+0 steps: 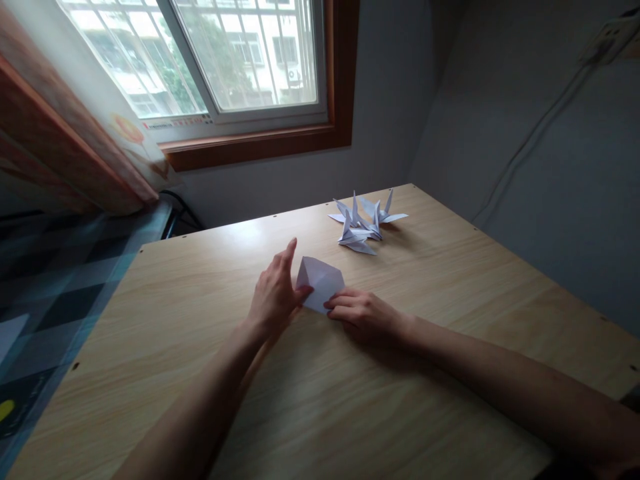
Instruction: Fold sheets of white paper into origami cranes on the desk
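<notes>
A small white folded sheet of paper [323, 281], with crease lines on it, is held low over the wooden table between my two hands. My left hand [275, 287] is at its left side, the thumb pressed on the paper's face and the index finger pointing up and away. The other left fingers are partly hidden behind the hand. At the lower right edge, my right hand [365, 312] pinches the sheet with its fingertips. Just beyond the sheet stand several white folded paper cranes [361, 235], close together with pointed necks and tails upright.
The light wooden tabletop [175, 320] has a far edge near the wall and window [250, 60]. To the left is a lower surface under a dark checked cloth [60, 293], below a curtain [65, 120]. A cable [530, 137] hangs from a wall socket [607, 40].
</notes>
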